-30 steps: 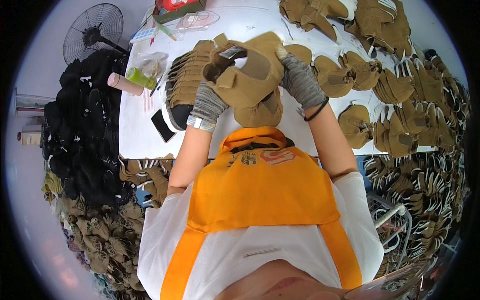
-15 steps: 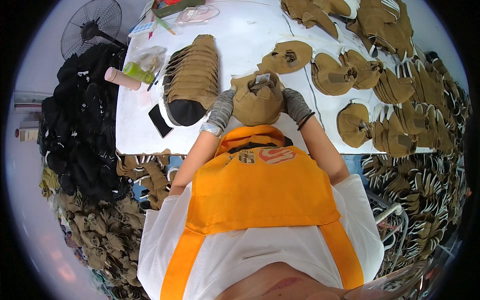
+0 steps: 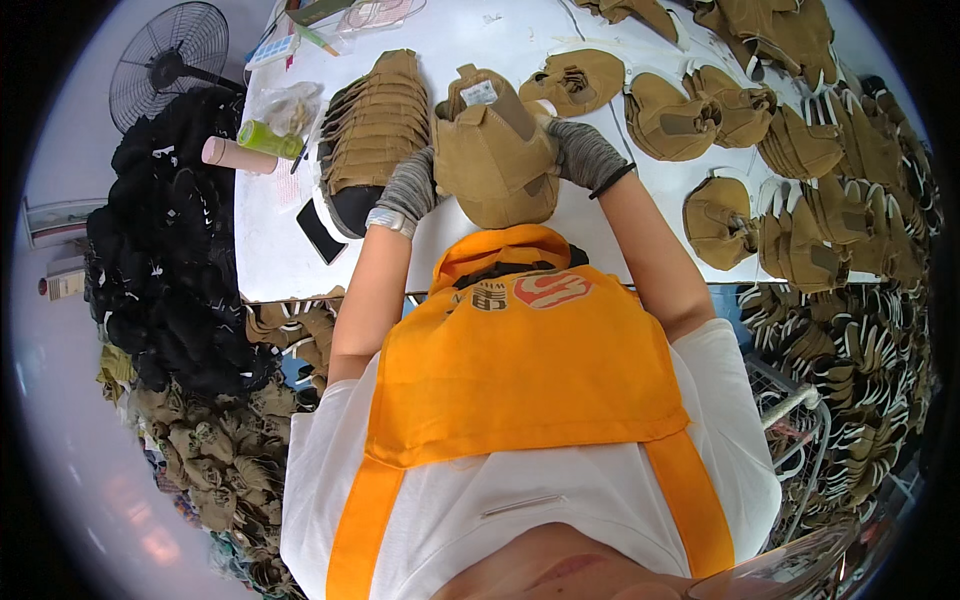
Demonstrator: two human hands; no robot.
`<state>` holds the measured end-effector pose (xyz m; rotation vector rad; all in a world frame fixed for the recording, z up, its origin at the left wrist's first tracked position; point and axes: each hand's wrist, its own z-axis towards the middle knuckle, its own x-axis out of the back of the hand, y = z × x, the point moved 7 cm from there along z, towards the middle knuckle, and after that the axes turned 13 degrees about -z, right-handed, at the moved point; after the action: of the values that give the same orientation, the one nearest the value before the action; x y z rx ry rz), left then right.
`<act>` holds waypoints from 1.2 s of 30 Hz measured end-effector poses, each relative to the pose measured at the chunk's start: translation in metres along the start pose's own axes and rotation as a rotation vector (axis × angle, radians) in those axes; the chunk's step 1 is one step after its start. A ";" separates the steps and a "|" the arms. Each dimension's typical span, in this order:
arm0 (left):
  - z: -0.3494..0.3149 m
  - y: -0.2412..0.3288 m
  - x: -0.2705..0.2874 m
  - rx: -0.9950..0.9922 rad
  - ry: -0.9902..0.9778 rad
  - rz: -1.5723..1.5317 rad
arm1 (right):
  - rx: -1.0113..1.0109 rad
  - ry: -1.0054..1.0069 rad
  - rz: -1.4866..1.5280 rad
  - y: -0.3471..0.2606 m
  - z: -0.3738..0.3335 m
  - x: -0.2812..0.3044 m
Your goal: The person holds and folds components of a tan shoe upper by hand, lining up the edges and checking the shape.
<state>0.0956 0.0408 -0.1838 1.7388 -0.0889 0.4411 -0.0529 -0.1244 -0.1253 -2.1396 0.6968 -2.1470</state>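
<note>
Between my hands is a tan fabric shoe upper [image 3: 495,160], raised over the table, with a white label inside its opening and a loop at its heel. My left hand [image 3: 410,187], in a grey knit glove, grips its left side; the fingers are partly hidden. The gloved right hand [image 3: 588,156] holds the right edge, its fingertips partly behind the fabric. Close by on the left lies a row of nested tan uppers [image 3: 372,140] with a black toe showing at the near end. Another single tan upper [image 3: 575,82] rests just beyond my right hand.
More tan uppers [image 3: 672,118] stand in groups on the right of the white table [image 3: 470,30]. At left lie a phone [image 3: 320,233], a pink cylinder [image 3: 238,155] and a green bottle [image 3: 270,140]. Black uppers [image 3: 150,270] are heaped beside the table, near a fan [image 3: 165,70].
The upper between my hands has tilted and lifted closer, showing more of its side and its heel loop. My right hand has moved up; the left has shifted slightly left.
</note>
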 end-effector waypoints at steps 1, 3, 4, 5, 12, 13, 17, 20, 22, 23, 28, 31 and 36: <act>-0.009 0.042 0.009 0.095 0.030 0.455 | 0.019 0.011 0.004 -0.009 0.000 0.014; -0.018 0.074 0.014 0.129 0.045 0.436 | 0.006 0.052 -0.030 -0.010 0.006 0.026; -0.016 0.076 0.015 0.107 0.048 0.481 | 0.106 0.215 0.068 -0.008 0.007 0.028; -0.012 0.080 0.017 0.080 0.049 0.530 | 0.201 0.383 0.165 -0.009 0.006 0.035; -0.014 0.046 0.009 0.002 0.005 0.734 | -0.040 0.112 0.046 0.001 -0.007 0.006; -0.004 0.032 0.008 0.159 -0.040 0.726 | -0.154 0.071 0.270 0.021 -0.005 -0.027; 0.016 -0.047 0.007 0.112 0.097 0.688 | -0.475 -0.029 0.746 0.047 -0.015 -0.088; 0.021 -0.123 -0.006 -0.052 0.275 -0.037 | -0.695 0.104 1.127 0.030 -0.037 -0.088; 0.013 -0.184 -0.001 0.069 0.424 -0.275 | -0.607 0.161 1.003 0.022 -0.042 -0.083; 0.014 -0.163 -0.004 0.096 0.437 -0.261 | -0.589 0.206 0.945 0.028 -0.045 -0.087; 0.008 -0.024 0.001 0.070 0.499 0.232 | -0.620 0.335 0.689 0.046 -0.042 -0.104; -0.008 -0.006 0.010 0.173 0.545 0.361 | -0.627 0.170 0.371 0.053 -0.035 -0.087; -0.017 0.038 0.001 -0.182 0.568 -0.486 | -0.355 0.455 0.270 0.037 -0.025 -0.017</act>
<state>0.0812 0.0488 -0.1452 1.3420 0.6659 0.5270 -0.0865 -0.1448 -0.1528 -1.5458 1.4019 -2.5165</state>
